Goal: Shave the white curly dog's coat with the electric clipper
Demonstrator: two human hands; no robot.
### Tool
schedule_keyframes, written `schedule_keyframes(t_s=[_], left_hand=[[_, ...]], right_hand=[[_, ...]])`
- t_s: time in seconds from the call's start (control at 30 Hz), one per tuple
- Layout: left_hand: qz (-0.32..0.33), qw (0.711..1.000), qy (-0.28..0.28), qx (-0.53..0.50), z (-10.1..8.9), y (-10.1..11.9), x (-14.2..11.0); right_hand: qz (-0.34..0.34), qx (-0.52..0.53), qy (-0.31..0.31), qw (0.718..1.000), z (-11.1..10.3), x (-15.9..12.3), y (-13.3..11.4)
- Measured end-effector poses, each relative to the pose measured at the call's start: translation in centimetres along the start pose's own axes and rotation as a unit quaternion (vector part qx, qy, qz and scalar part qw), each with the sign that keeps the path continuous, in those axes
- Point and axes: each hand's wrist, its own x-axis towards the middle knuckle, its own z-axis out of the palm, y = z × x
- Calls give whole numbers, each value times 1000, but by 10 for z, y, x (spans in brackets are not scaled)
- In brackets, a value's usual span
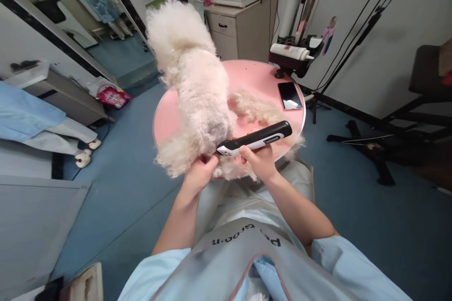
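Observation:
A fluffy white dog [197, 84] stands on a round pink table [254, 75], facing away from me. My right hand [259, 160] is closed around a black and white hair clipper [256, 138], whose head touches the dog's rear. My left hand [199, 171] grips the fur of the dog's hind leg, fingers closed. Loose cut fur [254, 108] lies on the table to the right of the dog.
A phone [289, 95] lies on the table's right side. A white bottle [291, 51] rests on a black stand behind it. A cabinet [240, 28] stands at the back. A black frame [388, 127] is at the right. A person in blue [31, 117] is at the left.

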Motion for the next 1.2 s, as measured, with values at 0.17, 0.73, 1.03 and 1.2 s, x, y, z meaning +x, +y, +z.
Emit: schedule_keyframes(t_s=[0.17,0.73,1.03,1.2], left_hand=[[1,999,-9,51,-4,-7,-3],[-18,999,-1,-43,-9,-4,-24],[8,996,-24,-80,-8,-5,-24],[4,999,-34,-37,-18,-13,-23]], right_hand=[[-55,-26,102,993,4,-2,9],[5,-42,-1,999,29,-8,-7],[3,5,-23,1000,26,-1,-1],[-13,65,-75,995,16,1,8]])
